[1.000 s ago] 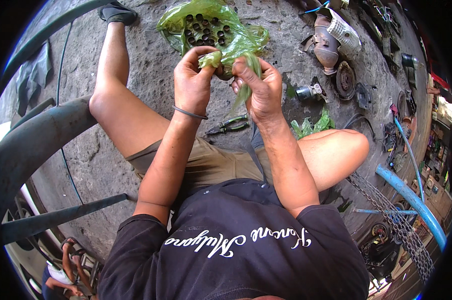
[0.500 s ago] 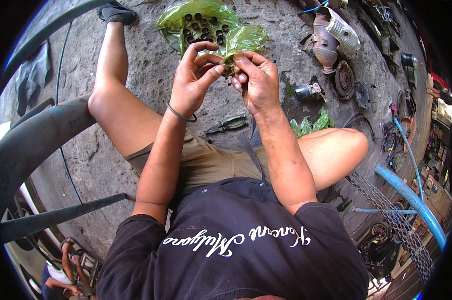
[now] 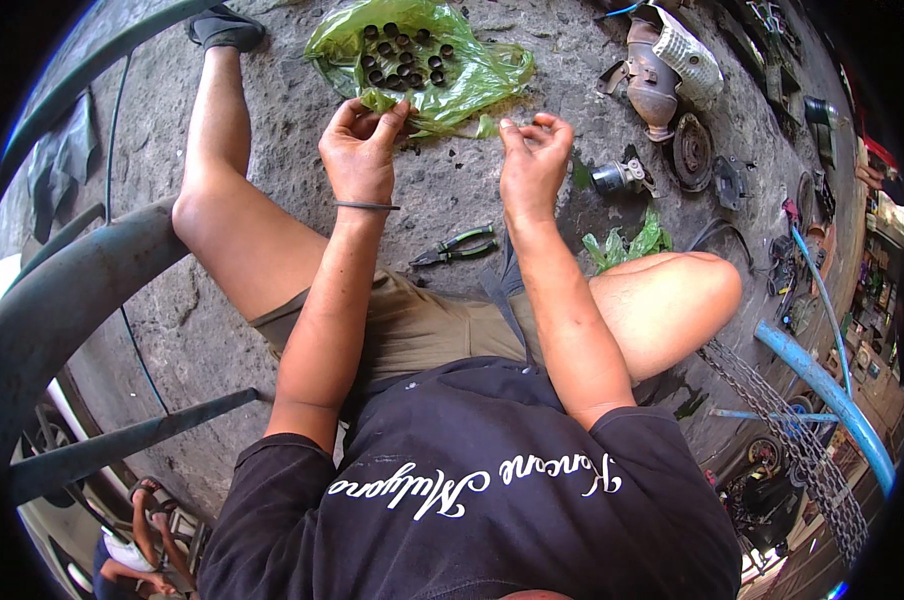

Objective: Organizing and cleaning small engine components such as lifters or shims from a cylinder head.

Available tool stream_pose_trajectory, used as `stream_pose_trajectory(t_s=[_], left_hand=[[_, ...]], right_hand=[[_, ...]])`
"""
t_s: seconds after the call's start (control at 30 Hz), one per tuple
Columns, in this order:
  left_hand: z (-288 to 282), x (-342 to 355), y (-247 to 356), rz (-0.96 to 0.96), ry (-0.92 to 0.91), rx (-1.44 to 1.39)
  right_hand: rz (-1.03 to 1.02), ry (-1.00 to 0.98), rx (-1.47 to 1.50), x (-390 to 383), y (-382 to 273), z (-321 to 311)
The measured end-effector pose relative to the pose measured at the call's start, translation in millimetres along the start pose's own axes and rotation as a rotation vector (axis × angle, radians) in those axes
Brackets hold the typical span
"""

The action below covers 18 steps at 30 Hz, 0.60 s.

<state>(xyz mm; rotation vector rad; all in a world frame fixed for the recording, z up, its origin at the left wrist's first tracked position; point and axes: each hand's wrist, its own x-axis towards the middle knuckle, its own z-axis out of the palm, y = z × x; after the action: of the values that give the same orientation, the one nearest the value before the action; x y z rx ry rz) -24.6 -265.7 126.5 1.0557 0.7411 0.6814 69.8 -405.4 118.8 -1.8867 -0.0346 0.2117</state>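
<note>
A crumpled, see-through green plastic bag (image 3: 482,82) lies spread on the ground ahead of me. Several small dark ring-shaped or cup-shaped parts (image 3: 404,70) rest grouped on it. My left hand (image 3: 360,150) pinches the bag's near edge between thumb and fingers. Off the bag's near right corner, my right hand (image 3: 534,160) is held up with thumb and fingers apart and nothing visible in them. A small green flap of the bag is close to its thumb. Green-handled pliers (image 3: 457,246) lie on the ground between my forearms and my shorts.
To the right lie a rusty metal canister (image 3: 652,85), a round rusty disc (image 3: 692,152), a silver cylindrical part (image 3: 620,178) and another green plastic piece (image 3: 627,243). A chain (image 3: 787,440) and blue pipe (image 3: 832,400) are at lower right. Thick metal tubes (image 3: 82,275) rise on the left.
My hands have moved apart: the left went leftward, keeping to the bag's edge, and the right let go and drew rightward. The gathered bag edge has spread flatter.
</note>
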Motion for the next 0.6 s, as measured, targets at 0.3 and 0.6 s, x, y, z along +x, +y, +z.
stream_pose_trajectory(t_s=[0.3,0.6], left_hand=[[-8,3,-31,-0.221,-0.071,-0.087],[-22,-1,-66,-0.396,-0.159,0.393]], right_hand=[[-0.001,-0.690,0.123,5,28,21],[-0.133,-0.484,-0.310,-1,46,25]])
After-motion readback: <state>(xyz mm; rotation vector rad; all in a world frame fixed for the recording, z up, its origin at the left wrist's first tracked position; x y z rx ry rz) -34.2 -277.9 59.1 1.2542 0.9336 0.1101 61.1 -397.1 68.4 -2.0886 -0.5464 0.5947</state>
